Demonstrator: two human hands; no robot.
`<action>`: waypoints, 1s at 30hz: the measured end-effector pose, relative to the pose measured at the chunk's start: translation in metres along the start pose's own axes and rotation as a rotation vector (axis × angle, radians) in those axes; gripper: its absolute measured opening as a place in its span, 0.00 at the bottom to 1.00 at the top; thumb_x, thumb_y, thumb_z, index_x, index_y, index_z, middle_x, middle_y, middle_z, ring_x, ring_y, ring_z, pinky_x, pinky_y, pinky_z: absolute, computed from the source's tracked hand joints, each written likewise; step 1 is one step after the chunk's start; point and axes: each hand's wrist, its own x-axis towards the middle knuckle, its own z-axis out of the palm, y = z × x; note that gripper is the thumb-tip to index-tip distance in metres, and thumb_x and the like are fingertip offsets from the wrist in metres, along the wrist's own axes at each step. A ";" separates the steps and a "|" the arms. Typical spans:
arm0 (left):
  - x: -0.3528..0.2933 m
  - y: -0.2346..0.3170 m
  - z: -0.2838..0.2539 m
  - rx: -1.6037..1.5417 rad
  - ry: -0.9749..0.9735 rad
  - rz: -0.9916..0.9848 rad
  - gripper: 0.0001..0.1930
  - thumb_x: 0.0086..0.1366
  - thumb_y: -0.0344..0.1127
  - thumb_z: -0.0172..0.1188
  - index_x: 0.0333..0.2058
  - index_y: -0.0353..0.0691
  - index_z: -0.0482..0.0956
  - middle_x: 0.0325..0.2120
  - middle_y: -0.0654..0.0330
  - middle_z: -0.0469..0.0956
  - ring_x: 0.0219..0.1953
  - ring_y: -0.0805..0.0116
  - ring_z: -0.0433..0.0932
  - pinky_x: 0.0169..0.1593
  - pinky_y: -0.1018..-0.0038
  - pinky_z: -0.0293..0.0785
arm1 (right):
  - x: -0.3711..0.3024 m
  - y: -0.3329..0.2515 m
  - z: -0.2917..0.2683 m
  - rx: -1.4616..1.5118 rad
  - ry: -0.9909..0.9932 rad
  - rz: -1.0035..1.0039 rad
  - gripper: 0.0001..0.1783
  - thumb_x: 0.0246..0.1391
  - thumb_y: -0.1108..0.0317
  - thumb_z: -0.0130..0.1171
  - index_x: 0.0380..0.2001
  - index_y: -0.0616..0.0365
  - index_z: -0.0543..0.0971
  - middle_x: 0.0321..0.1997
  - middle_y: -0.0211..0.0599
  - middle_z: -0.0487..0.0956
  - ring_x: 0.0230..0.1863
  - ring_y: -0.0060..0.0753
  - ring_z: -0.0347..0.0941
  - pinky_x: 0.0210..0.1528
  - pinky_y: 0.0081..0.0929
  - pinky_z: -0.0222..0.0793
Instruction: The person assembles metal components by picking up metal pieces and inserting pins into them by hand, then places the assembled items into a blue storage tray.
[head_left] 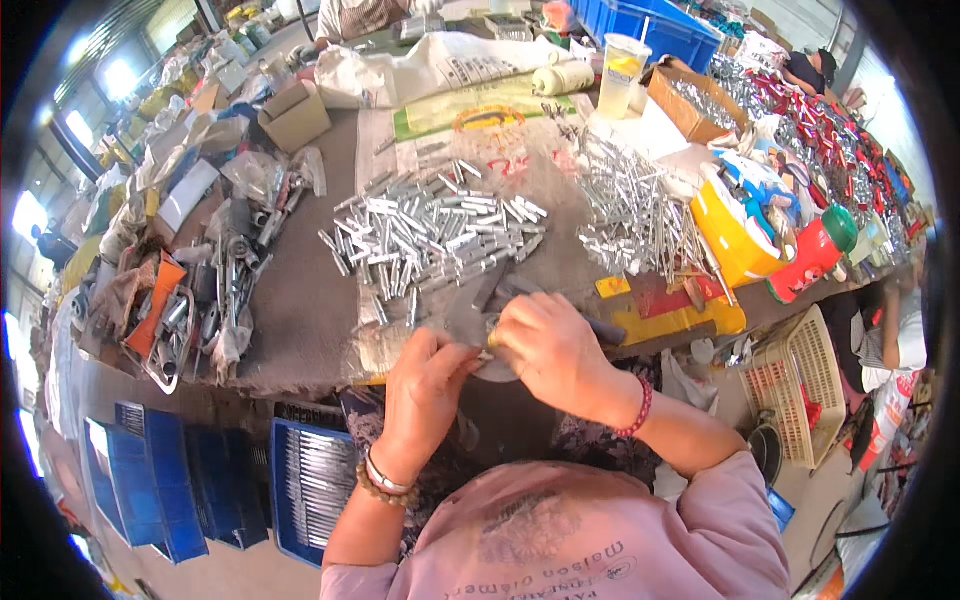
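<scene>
Fingers (458,357) of the left hand (418,388) and right hand (555,352) nearly meet at the near edge of the brown table (310,290). Beyond them lies a broad heap of silvery metal tubes (440,232), then a smaller heap of thin rods (635,212) rightward. Smallest, a blurred pale piece (484,356) sits pinched in the left fingertips; whether the right ones grip it, I cannot tell.

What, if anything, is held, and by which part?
The left hand seems to pinch a small, silvery, metallic-looking piece; by which part, and whether the right hand holds anything, cannot be told.
</scene>
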 end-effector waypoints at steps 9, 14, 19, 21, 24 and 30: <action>-0.002 0.003 -0.004 -0.027 -0.003 0.005 0.10 0.58 0.19 0.76 0.39 0.36 0.88 0.35 0.55 0.80 0.37 0.53 0.82 0.41 0.63 0.79 | 0.002 -0.021 -0.011 -0.329 -0.187 -0.136 0.04 0.58 0.66 0.61 0.35 0.52 0.80 0.38 0.31 0.73 0.43 0.35 0.74 0.48 0.34 0.70; -0.005 0.003 -0.002 -0.017 -0.016 -0.012 0.10 0.60 0.25 0.77 0.40 0.39 0.89 0.36 0.54 0.81 0.38 0.50 0.83 0.40 0.59 0.80 | -0.006 -0.006 -0.035 -0.316 0.054 0.069 0.18 0.57 0.71 0.66 0.52 0.53 0.84 0.39 0.33 0.77 0.45 0.41 0.78 0.49 0.40 0.75; -0.006 0.002 -0.001 -0.053 -0.020 -0.036 0.10 0.60 0.25 0.77 0.40 0.38 0.89 0.36 0.54 0.81 0.39 0.49 0.83 0.41 0.59 0.80 | -0.026 0.026 -0.034 -0.296 0.010 0.143 0.21 0.53 0.75 0.70 0.52 0.55 0.84 0.38 0.38 0.77 0.41 0.47 0.78 0.45 0.43 0.77; -0.002 -0.003 -0.001 -0.054 -0.019 -0.040 0.10 0.60 0.25 0.77 0.40 0.38 0.89 0.36 0.54 0.80 0.39 0.49 0.83 0.41 0.59 0.80 | -0.026 0.022 -0.037 -0.246 0.062 0.178 0.20 0.54 0.75 0.69 0.52 0.54 0.84 0.38 0.39 0.77 0.42 0.48 0.79 0.45 0.45 0.78; -0.002 -0.002 0.000 -0.039 -0.039 -0.076 0.09 0.61 0.25 0.76 0.40 0.37 0.89 0.35 0.53 0.80 0.39 0.49 0.83 0.41 0.60 0.79 | -0.033 0.005 -0.044 -0.087 0.147 0.221 0.21 0.57 0.76 0.68 0.55 0.53 0.84 0.40 0.41 0.78 0.41 0.52 0.81 0.41 0.46 0.80; -0.004 -0.007 0.002 -0.105 -0.017 -0.029 0.10 0.63 0.19 0.74 0.43 0.35 0.89 0.36 0.55 0.79 0.36 0.56 0.83 0.40 0.66 0.80 | -0.047 -0.018 -0.062 -0.043 0.012 0.220 0.30 0.59 0.76 0.68 0.65 0.49 0.82 0.42 0.40 0.80 0.34 0.47 0.83 0.34 0.41 0.79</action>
